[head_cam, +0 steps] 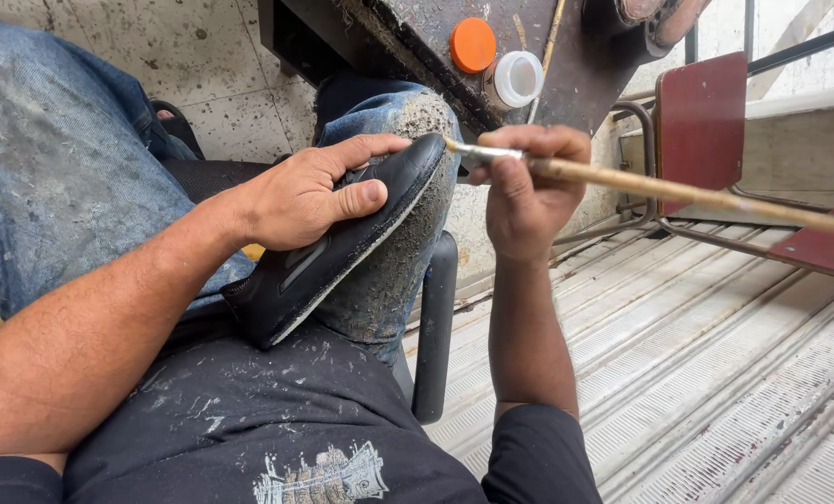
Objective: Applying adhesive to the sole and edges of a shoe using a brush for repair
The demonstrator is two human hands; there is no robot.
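Observation:
A black shoe [328,261] lies tilted on my right knee, toe pointing up and away, its pale sole edge turned to the right. My left hand [310,191] grips it over the upper near the toe, thumb across the side. My right hand [524,191] holds a long wooden-handled brush [678,191]; the handle runs off to the right. The brush's metal ferrule and tip touch the shoe's toe edge.
A dark stained workbench [417,37] stands ahead with an orange lid [473,44] and a small white open jar [515,79] on it. A dark red metal chair [701,131] stands at the right on a ribbed metal floor [715,373]. A black armrest [433,327] rises beside my knee.

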